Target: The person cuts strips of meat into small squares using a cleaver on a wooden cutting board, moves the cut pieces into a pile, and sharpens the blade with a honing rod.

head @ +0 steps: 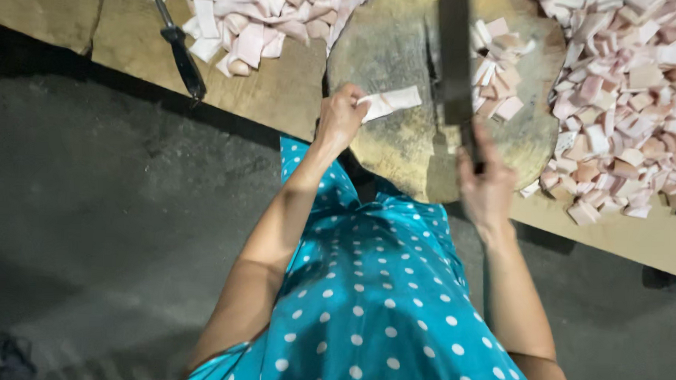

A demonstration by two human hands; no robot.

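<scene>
Pale strip [388,103] in left hand [339,118]

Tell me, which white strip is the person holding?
The long pale strip pinched in the left hand over the round chopping block; the others lie loose in heaps.

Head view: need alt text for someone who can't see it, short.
Seen from above, a person in a teal polka-dot garment holds a pale strip on a round wooden chopping block with the left hand, while the right hand grips a cleaver. Cut pale pieces pile on the right of the table; a dark-handled knife lies at left.
</scene>
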